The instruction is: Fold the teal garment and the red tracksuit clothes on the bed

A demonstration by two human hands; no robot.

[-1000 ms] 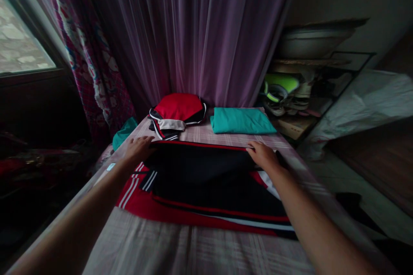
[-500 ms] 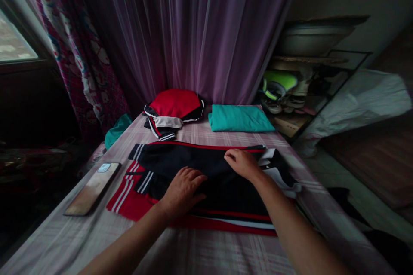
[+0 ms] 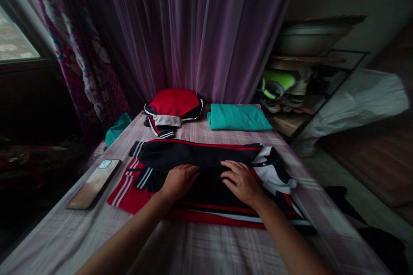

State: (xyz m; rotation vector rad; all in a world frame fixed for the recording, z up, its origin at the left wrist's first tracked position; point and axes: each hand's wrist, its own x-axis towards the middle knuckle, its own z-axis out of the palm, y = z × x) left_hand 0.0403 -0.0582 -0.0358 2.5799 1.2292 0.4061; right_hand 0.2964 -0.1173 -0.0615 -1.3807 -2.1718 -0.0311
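Note:
A dark navy, red and white jacket [image 3: 200, 154] lies spread across the middle of the bed, its striped sleeves laid out toward the left. My left hand [image 3: 181, 180] rests on the dark cloth with its fingers extended over it. Opposite, my right hand [image 3: 240, 180] lies on the same jacket, fingers spread and pointing left. Neither hand visibly grips the fabric. Red cloth [image 3: 125, 197] with white stripes shows under the dark sleeves on the left, and white panels [image 3: 271, 176] show on the right.
Farther back lie a bundled red and navy garment [image 3: 176, 103] and a folded teal cloth [image 3: 238, 117]. A phone [image 3: 93, 184] is at the left edge of the checked bedsheet [image 3: 206, 249]. Purple curtains [image 3: 200, 30] hang behind; a shoe rack [image 3: 290, 90] stands right.
My right hand has moved down and slightly left, from pinched fingers near the jacket's far edge to spread fingers on its middle. My left hand has shifted slightly left.

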